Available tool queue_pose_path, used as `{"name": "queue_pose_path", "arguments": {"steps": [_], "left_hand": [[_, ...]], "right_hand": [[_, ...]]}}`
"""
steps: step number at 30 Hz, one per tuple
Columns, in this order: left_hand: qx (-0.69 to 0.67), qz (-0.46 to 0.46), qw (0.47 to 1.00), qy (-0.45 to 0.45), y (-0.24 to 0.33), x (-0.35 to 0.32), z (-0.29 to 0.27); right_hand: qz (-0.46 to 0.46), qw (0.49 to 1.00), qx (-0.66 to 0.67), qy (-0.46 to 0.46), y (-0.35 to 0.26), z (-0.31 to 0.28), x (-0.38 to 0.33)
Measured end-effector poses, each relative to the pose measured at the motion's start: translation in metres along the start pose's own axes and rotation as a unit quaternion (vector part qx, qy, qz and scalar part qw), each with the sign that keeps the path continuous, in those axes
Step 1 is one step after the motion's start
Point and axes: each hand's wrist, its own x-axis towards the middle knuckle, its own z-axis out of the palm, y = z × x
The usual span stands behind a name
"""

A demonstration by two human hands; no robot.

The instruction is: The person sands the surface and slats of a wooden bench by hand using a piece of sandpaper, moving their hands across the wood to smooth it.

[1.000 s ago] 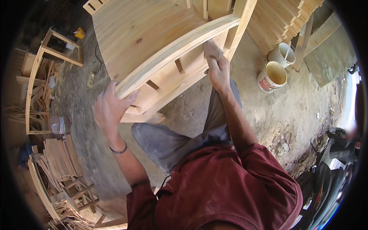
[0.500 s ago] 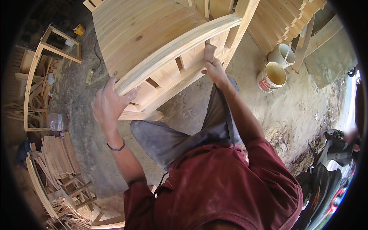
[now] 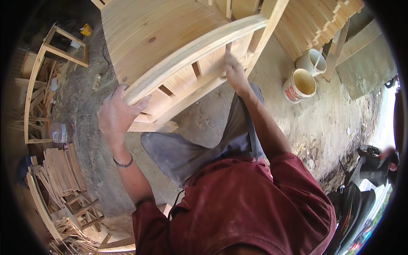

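Pale wooden frame point(image 3: 187, 99): left hand point(image 3: 118, 112) clamped on curved rail point(image 3: 187, 55); right hand point(image 3: 235, 73), grip unclear.

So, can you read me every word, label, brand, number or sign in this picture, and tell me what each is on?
Nothing here that I can quote.
Front bucket: reddish print on its side, too small and blurred to read.
Curved wooden rail: no lettering visible.
Maroon shirt: no lettering visible.
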Motion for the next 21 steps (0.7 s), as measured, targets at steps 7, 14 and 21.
{"name": "queue_pose_path", "arguments": {"steps": [7, 14, 21], "left_hand": [[0.019, 0.006, 0.999, 0.031, -0.009, -0.002, 0.009], [0.018, -0.018, 1.000, 0.014, -0.006, -0.006, 0.011], [0.021, -0.024, 0.999, 0.015, -0.003, -0.004, 0.005]], "right_hand": [[0.213, 0.974, 0.060, -0.058, -0.051, -0.006, 0.000], [0.122, 0.988, 0.039, -0.084, -0.061, -0.017, 0.017], [0.093, 0.991, 0.050, -0.080, -0.058, -0.018, 0.026]]}}
